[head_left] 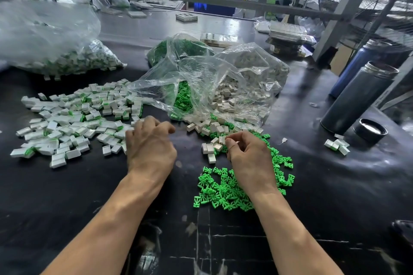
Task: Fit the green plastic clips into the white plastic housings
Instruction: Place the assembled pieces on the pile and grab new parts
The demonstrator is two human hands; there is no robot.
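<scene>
The left hand (150,147) rests loosely curled and empty beside the assembled housings (73,118), while the right hand (248,158), over the green clips (223,192), pinches something too small to identify.

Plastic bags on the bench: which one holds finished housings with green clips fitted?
The big bag at far left; its white pieces show green edges, unlike the two middle bags.

Even, cool overhead light; scene bright. Glare lay on the dark table (312,163) and clear plastic bags (201,78). Soft shadows under forearms. Wide-angle bending at edges; background shelving slightly soft.
</scene>
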